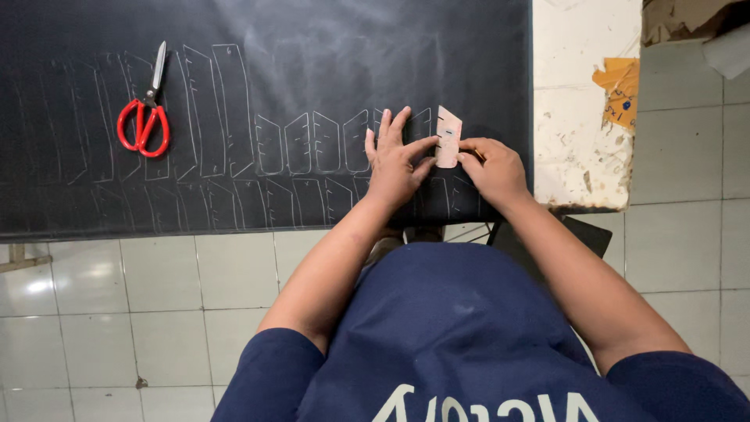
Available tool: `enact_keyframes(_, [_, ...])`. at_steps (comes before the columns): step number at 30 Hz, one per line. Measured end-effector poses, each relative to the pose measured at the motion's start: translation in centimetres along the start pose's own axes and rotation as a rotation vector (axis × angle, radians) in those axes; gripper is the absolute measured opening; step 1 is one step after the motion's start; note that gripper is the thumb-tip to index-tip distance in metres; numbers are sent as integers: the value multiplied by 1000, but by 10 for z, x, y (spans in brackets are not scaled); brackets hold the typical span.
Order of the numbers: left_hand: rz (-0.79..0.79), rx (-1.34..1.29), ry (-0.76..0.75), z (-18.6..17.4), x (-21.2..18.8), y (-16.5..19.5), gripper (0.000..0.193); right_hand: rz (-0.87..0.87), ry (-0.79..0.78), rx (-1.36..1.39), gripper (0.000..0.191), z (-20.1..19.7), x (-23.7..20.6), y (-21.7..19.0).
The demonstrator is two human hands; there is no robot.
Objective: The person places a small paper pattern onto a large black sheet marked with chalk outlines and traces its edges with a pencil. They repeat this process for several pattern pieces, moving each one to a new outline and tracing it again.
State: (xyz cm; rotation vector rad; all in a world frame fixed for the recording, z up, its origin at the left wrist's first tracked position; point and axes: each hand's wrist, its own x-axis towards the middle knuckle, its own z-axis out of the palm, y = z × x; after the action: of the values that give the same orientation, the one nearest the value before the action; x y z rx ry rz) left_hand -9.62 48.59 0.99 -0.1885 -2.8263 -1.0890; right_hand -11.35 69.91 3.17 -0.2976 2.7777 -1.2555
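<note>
The left hand (pixel 394 156) lies flat with fingers spread on the black sheet (pixel 312 47), its thumb and forefinger pressing the edge of a small tan cardboard template (pixel 448 137), while the right hand (pixel 491 168) is curled close against the template's other side, though whether it grips anything I cannot tell. Chalk outlines (pixel 297 144) of that shape run leftward in rows across the sheet. Red-handled scissors (pixel 145 117) lie well apart at the left, and the white table (pixel 582 117) shows bare at the right.
</note>
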Motion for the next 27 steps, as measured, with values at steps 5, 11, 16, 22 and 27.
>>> enact_keyframes(5, [-23,-24,-2,-1,1,1,36,85,-7,35,25,1,-5,-5])
enact_keyframes(11, [-43,-26,-22,-5,0,5,34,64,12,37,25,2,-7,-5])
enact_keyframes(16, [-45,-16,-6,-5,1,8,32,76,7,26,26,1,-9,-7])
enact_keyframes(22, [-36,0,-7,-3,0,7,34,65,11,34,26,2,-11,-6])
enact_keyframes(27, [-40,6,-14,-4,0,7,33,39,23,30,26,2,-12,-7])
